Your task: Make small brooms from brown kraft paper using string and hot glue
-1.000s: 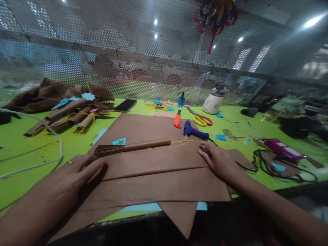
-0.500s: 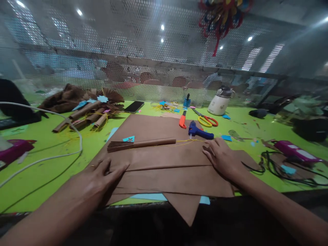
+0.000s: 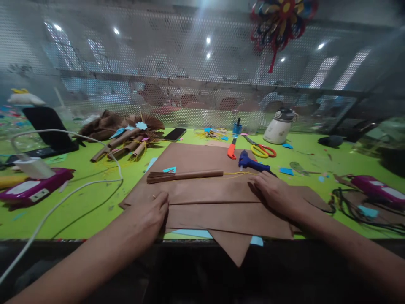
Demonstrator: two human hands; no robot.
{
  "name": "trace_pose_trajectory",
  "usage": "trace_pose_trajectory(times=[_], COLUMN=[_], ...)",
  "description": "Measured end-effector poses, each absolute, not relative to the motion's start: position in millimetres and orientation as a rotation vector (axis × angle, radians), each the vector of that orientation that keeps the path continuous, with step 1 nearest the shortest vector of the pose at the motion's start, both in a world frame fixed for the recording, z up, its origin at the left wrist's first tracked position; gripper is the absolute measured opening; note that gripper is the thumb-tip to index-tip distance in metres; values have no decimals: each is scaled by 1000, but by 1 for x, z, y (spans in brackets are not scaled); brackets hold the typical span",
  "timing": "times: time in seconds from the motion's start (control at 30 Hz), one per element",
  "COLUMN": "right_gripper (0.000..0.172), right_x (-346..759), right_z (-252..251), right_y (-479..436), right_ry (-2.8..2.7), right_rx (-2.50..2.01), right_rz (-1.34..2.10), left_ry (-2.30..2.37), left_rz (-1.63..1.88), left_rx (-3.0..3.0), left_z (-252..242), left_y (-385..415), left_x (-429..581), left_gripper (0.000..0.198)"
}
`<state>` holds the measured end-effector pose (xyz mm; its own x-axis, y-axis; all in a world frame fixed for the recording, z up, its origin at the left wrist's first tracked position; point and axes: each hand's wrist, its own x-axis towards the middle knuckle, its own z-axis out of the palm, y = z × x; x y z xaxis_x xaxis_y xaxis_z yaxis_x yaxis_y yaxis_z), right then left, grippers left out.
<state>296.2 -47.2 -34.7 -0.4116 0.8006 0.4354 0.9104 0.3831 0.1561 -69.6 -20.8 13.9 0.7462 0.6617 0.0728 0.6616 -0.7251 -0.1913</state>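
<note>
Several brown paper sheets (image 3: 202,194) lie stacked on the green table (image 3: 88,198) in front of me. My left hand (image 3: 152,213) rests palm down on the stack's left edge, fingers together and a ring on one finger. My right hand (image 3: 275,192) lies flat on the stack's right side, fingers stretched out. A rolled brown paper stick with a fringed end (image 3: 185,175) lies across the stack beyond both hands, with a small blue star cut-out (image 3: 170,169) beside it. A light blue sheet (image 3: 193,233) peeks out under the stack at the table's front edge.
A blue glue gun (image 3: 251,163), an orange cutter (image 3: 232,150) and yellow-handled scissors (image 3: 261,149) lie behind the stack. Brown paper rolls (image 3: 123,141) and a phone (image 3: 175,134) sit at back left. Pink devices (image 3: 31,190) (image 3: 375,187), cables and a white jar (image 3: 279,126) stand around. A perforated screen closes the back.
My left hand has slid right along the stack's front-left edge. The right hand has stayed on the paper. The view has tilted up and shows more of the table's left side.
</note>
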Motion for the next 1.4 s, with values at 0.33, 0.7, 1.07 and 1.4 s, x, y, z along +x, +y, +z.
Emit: trace_pose_trajectory(times=[0.33, 0.7, 1.07, 1.4], right_gripper=[30, 18, 41, 41], right_x=[299, 237, 171, 210], right_z=[-36, 7, -6, -9], right_y=[-47, -64, -69, -85], right_ry=[-2387, -2664, -2730, -2694], right_rx=[-1544, -1388, -1182, -1381], right_rz=[-625, -497, -296, -266], left_ry=[-993, -860, -838, -1022], left_rz=[368, 152, 96, 86], left_rx=[-2532, -2621, -2566, -2666], left_z=[6, 10, 2, -3], left_y=[-37, -34, -31, -26], left_x=[-43, -38, -34, -39], left_gripper=[82, 72, 67, 76])
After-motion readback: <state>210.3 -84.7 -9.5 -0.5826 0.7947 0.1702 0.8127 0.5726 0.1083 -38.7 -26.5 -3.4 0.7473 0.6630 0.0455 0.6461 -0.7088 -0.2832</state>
